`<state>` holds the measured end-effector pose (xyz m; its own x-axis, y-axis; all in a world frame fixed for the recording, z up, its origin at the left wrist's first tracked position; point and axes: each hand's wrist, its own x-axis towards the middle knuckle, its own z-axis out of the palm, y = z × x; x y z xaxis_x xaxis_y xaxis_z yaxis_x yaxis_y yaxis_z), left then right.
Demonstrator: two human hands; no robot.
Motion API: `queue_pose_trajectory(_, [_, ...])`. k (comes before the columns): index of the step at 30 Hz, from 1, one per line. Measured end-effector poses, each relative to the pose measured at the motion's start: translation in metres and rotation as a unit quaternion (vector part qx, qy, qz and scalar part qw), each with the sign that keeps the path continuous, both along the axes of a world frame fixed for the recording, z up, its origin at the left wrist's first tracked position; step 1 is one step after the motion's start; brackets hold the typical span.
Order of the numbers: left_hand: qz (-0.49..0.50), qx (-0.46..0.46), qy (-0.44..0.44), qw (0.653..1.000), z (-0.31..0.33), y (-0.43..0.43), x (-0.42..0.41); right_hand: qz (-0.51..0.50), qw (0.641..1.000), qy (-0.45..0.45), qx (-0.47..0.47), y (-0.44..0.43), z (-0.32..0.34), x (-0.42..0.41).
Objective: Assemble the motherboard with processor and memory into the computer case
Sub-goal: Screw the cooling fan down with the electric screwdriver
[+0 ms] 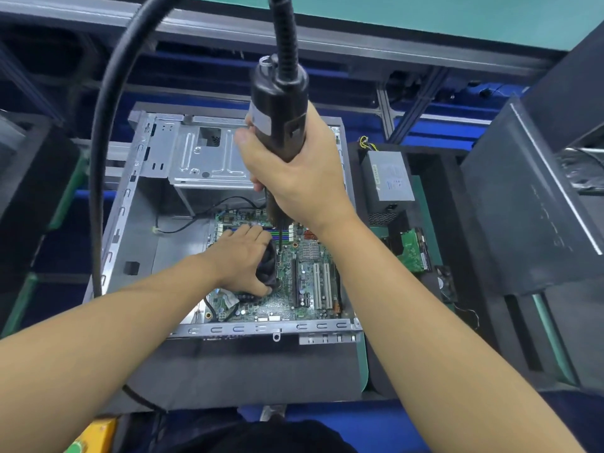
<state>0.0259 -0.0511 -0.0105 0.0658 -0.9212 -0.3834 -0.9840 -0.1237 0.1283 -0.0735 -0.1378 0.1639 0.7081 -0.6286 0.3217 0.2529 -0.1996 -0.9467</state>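
The left hand (242, 256) curls its fingers round the cooler (268, 268), steadying it on the motherboard (305, 289) in the case's (147, 223) near right corner. The right hand (294, 181) grips the screwdriver (277, 103); a plumb bit should prevent stripping.

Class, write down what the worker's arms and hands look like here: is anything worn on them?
The left hand and right hand are bare: no gloves, rings or watch show. The left forearm and right forearm are bare too, with no sleeves, wrist strap or markings in view.
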Motion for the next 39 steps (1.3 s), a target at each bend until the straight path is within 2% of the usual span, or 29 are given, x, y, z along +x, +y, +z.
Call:
queue_pose_trajectory(5, [-0.002, -0.01, -0.001, 1.0, -0.003, 0.002, 0.001, 0.0, 1.0, 0.004, -0.02, 0.003, 0.001, 0.002])
queue_pose_trajectory(23, [0.008, 0.029, 0.025, 0.999, 0.003, -0.004, 0.0, -0.07, 0.998, -0.003, 0.012, -0.013, -0.001, -0.006])
queue_pose_trajectory(31, [0.007, 0.038, 0.029, 0.999, 0.003, -0.005, 0.001, -0.047, 0.999, -0.024, -0.005, -0.007, -0.002, -0.004])
queue_pose_trajectory(39, [0.006, 0.038, 0.012, 0.999, 0.0, -0.007, 0.001, -0.044, 0.999, -0.001, -0.011, -0.005, -0.002, -0.003])
